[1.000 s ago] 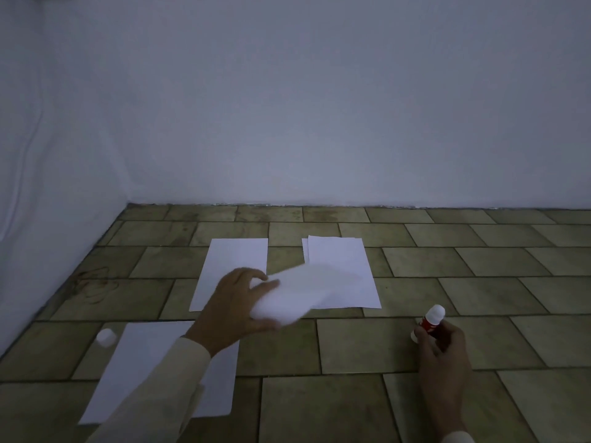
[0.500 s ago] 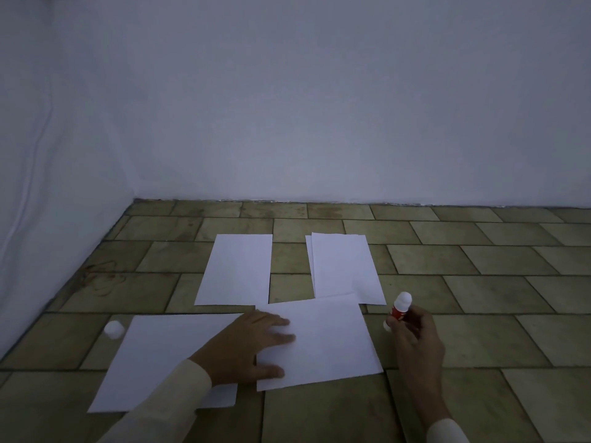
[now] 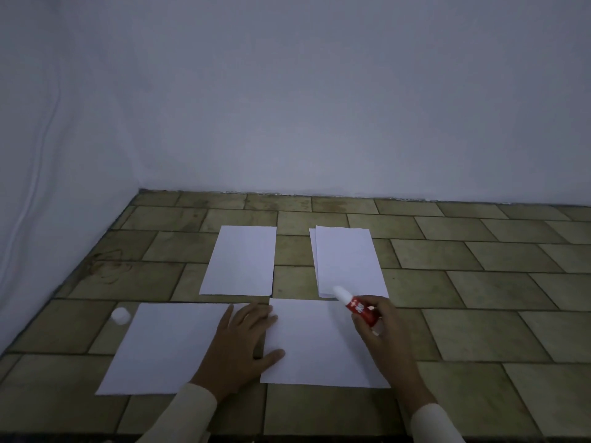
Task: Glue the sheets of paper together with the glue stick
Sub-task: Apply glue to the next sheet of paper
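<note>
Sheet lies flat on the floor — thin, light, likely to slide. Left hand pins its left edge with straight fingers; right hand grips the glue stick over its far edge.

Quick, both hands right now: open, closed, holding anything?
Left hand: open, pressing flat on the paper.
Right hand: closed, holding the glue stick.

Location: bare indoor room corner. Plain white walls meet a floor of olive-brown rectangular tiles. Lighting is dim.
</note>
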